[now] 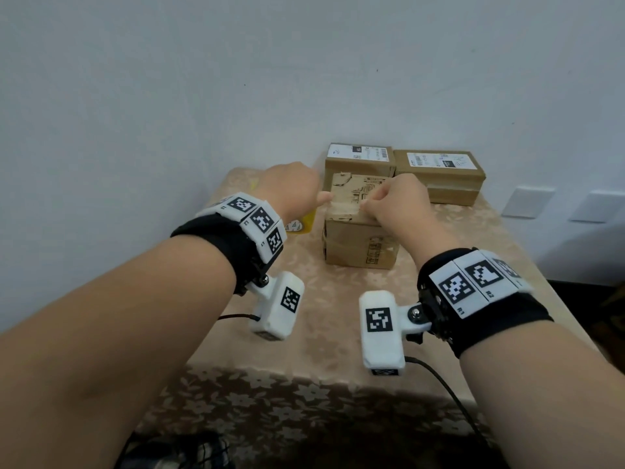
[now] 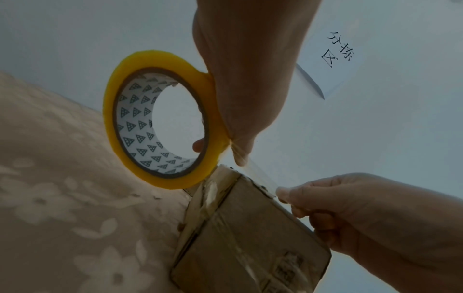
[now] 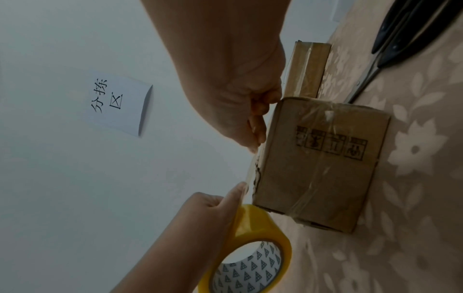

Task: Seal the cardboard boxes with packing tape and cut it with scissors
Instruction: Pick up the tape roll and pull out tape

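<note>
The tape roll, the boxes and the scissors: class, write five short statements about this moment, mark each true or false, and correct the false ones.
1. The left hand holds the yellow tape roll. True.
2. The right hand is cutting tape with the scissors. False: the scissors lie on the tablecloth untouched; the right hand pinches the tape end at the top of the near box.
3. The tape roll lies flat on top of the near box. False: it is held beside the box, at its left edge.
4. Two more labelled boxes stand behind the near one. True.
5. The wall is bare. False: a paper sign with handwritten characters hangs there.
</note>
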### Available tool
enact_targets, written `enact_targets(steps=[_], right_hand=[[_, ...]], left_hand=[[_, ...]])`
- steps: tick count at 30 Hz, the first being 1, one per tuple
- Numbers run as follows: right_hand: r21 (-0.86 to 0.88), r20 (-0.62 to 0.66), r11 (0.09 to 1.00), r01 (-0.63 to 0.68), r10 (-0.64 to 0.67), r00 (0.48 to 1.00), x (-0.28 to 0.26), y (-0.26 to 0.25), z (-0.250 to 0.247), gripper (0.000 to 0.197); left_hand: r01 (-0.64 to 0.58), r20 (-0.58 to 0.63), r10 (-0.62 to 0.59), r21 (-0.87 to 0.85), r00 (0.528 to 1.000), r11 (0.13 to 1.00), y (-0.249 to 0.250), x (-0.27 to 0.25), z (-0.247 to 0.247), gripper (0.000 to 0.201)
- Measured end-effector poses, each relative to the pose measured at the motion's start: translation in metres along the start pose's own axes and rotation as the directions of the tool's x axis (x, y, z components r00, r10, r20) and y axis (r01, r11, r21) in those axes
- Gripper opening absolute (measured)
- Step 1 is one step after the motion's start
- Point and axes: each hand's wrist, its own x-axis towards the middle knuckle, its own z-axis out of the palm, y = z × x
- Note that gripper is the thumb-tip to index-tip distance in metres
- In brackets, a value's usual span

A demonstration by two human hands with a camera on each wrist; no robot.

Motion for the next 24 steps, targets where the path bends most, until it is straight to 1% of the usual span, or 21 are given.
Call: enact_targets(steps=[3, 5, 7, 9, 11, 13, 15, 17, 19, 21, 24], right_hand=[[-0.005, 0.000, 1.000, 0.013, -0.013, 1.000, 0.000, 0.001, 0.003, 0.017], [-0.006, -0.007, 1.000, 0.026, -0.026, 1.000, 0.001, 0.003, 0.004, 0.021], [0.008, -0.021, 0.999, 0.053, -0.052, 0.998, 0.001, 0.005, 0.003, 0.026], [0.041, -0.041, 0.995, 0.092, -0.091, 0.995, 0.000, 0.003, 0.000, 0.021], [0.081, -0.049, 0.990, 0.120, -0.116, 0.992, -0.001, -0.001, -0.004, 0.019], [0.106, -0.028, 0.985, 0.137, -0.135, 0.990, -0.003, -0.006, -0.004, 0.021], [0.092, -0.016, 0.985, 0.143, -0.142, 0.990, -0.008, -0.010, -0.002, 0.023], [0.067, -0.021, 0.989, 0.135, -0.134, 0.991, -0.008, -0.010, 0.002, 0.024], [0.005, -0.019, 0.996, 0.086, -0.086, 0.996, -0.006, -0.006, 0.006, 0.026], [-0.040, 0.019, 0.999, 0.023, -0.022, 1.000, -0.005, -0.002, 0.010, 0.028], [0.036, 0.060, 0.999, -0.013, 0.010, 0.998, -0.006, 0.002, 0.011, 0.031]], left_hand=[[-0.009, -0.013, 0.010, 0.049, 1.000, 0.999, 0.002, -0.002, 0.003, 0.054], [-0.011, -0.028, 0.011, 0.028, 1.000, 1.000, 0.001, -0.001, 0.006, 0.054], [0.000, -0.066, -0.006, -0.097, 0.998, 0.995, -0.005, 0.004, 0.009, 0.057], [0.005, -0.124, -0.038, -0.261, 0.991, 0.965, -0.013, 0.008, 0.010, 0.062], [0.014, -0.164, -0.080, -0.369, 0.983, 0.929, -0.022, 0.008, 0.012, 0.065], [0.027, -0.158, -0.110, -0.451, 0.981, 0.892, -0.031, 0.005, 0.016, 0.067], [0.031, -0.134, -0.123, -0.544, 0.983, 0.839, -0.039, -0.001, 0.022, 0.068], [0.032, -0.113, -0.123, -0.598, 0.986, 0.801, -0.045, -0.006, 0.026, 0.067], [0.023, -0.087, -0.095, -0.608, 0.992, 0.794, -0.047, -0.010, 0.028, 0.067], [0.007, -0.084, -0.068, -0.576, 0.994, 0.818, -0.043, -0.012, 0.029, 0.062], [-0.009, -0.113, -0.056, -0.507, 0.992, 0.862, -0.030, -0.011, 0.029, 0.054]])
